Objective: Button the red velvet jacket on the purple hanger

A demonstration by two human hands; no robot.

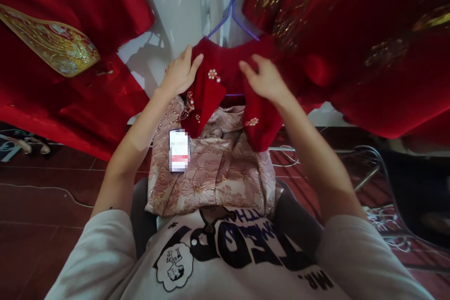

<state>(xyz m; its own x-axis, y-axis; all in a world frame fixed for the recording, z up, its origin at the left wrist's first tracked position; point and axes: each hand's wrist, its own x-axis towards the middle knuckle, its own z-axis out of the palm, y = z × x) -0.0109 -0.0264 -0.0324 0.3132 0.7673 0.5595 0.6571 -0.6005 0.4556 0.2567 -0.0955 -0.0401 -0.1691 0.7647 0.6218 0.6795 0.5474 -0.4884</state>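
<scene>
Reference item: the pink-and-gold brocade cloth (pixel 197 187), laid across the person's lap in front of the printed shirt (pixel 225 253). All positions are given from it, as seen by the wearer.

Red garment (pixel 207 103): located at the far edge of the brocade cloth, with its lower front parts overlapping that edge. It is fitted on a purple hanger (pixel 232 4), whose hook end extends away from the brocade cloth. The hanger's lower bar is visible within the garment's opening. Flower-shaped ornaments (pixel 213 75) are attached to both front parts.

Left hand (pixel 178 74): beyond the far left corner of the brocade cloth, in contact with the left shoulder area of the red garment. Thumb and fingers lie at the cloth; whether they clamp it cannot be determined.

Right hand (pixel 266 79): beyond the far right part of the brocade cloth, at the right shoulder area of the red garment. Thumb and index finger are separated at their tips; motion blur hides whether fabric is gripped.

Phone (pixel 178 151): flat on the left portion of the brocade cloth, screen lit, display content obscured.

Surroundings: red hanging fabric (pixel 112 0) with a gold embroidered panel (pixel 59 44) is beyond and left of the brocade cloth. A black chair (pixel 415 197) stands to its right.
</scene>
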